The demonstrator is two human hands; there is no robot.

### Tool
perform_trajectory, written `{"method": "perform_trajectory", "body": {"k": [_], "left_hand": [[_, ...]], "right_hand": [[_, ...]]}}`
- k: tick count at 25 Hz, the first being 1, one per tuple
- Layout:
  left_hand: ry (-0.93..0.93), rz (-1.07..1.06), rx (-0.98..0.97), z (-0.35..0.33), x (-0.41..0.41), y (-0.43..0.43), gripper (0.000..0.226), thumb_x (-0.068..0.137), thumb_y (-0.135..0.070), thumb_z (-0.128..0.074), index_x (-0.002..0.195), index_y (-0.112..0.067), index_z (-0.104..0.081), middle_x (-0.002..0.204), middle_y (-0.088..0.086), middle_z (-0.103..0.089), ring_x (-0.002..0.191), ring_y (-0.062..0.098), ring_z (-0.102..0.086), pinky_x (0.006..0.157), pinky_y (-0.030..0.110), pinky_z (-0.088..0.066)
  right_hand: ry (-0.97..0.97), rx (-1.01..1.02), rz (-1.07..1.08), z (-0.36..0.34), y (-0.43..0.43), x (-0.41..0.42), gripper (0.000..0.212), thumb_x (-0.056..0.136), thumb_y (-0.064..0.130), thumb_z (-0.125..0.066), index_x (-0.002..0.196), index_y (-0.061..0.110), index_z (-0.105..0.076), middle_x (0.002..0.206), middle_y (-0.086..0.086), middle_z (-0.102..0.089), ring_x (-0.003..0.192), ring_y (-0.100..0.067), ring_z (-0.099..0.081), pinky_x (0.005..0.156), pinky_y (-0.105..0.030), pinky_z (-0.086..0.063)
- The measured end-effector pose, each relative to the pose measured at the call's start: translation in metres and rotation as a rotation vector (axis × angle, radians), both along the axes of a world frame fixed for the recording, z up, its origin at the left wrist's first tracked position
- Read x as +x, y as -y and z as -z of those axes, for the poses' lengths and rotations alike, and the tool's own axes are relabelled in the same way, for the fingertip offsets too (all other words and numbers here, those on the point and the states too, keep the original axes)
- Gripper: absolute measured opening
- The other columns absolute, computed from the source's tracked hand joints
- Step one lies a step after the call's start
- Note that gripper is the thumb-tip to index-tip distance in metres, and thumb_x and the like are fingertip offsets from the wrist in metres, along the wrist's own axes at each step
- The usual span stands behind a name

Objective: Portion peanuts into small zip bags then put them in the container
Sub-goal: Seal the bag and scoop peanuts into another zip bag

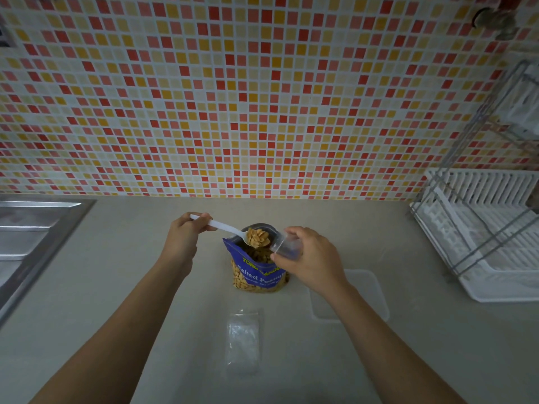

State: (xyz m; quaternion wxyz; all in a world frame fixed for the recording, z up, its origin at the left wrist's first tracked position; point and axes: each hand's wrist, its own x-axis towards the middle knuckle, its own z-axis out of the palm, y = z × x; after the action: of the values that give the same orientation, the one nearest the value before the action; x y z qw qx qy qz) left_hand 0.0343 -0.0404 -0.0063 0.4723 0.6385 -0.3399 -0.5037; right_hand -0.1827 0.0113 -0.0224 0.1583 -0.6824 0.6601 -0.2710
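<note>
Head view: the left hand (186, 231) grips the handle of a white plastic spoon (226, 228), fingers curled round it. The spoon bowl carries a heap of peanuts (258, 238) and hangs directly over the open mouth of the blue peanut bag (256, 271), which stands upright on the counter (140, 275). The right hand (307, 256) pinches a small clear zip bag (287, 246) with its mouth held open, just beside the spoon bowl and above the right edge of the peanut bag. A flat stack of spare zip bags (243, 341) lies on the counter nearer the person, between the two forearms and apart from the peanut bag. The clear container (376, 298) sits open to the right of the peanut bag, partly covered by the right forearm. Boundaries: the sink (32, 234) rim borders the counter on the left, the dish rack (481, 240) stands at the right, and the tiled wall (262, 97) closes the back edge. Bare counter lies between the sink rim and the left forearm, and behind the peanut bag up to the wall.
</note>
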Motion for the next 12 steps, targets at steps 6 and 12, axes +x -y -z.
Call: {"method": "perform_trajectory", "body": {"k": [6,12], "left_hand": [[0.055,0.034,-0.074,-0.024,-0.002,0.005,0.020,0.090,-0.024,-0.054,0.072,-0.021,-0.060,0.111,0.010,-0.064,0.110,0.020,-0.047,0.094,0.043,-0.035],[0.461,0.278,-0.500,-0.054,-0.015,-0.014,0.019,0.092,-0.025,-0.051,0.086,-0.012,-0.064,0.081,0.000,-0.067,0.084,0.017,-0.057,0.073,0.033,-0.044]], "right_hand": [[0.028,-0.031,-0.019,0.000,0.003,0.015,0.057,0.068,0.054,-0.069,0.117,0.026,-0.055,0.111,0.009,-0.064,0.096,-0.012,-0.059,0.080,-0.035,-0.052],[0.260,-0.073,0.027,0.000,0.007,0.029,0.053,0.066,0.049,-0.075,0.111,0.026,-0.058,0.104,0.009,-0.066,0.091,-0.008,-0.060,0.077,-0.027,-0.051]]}}
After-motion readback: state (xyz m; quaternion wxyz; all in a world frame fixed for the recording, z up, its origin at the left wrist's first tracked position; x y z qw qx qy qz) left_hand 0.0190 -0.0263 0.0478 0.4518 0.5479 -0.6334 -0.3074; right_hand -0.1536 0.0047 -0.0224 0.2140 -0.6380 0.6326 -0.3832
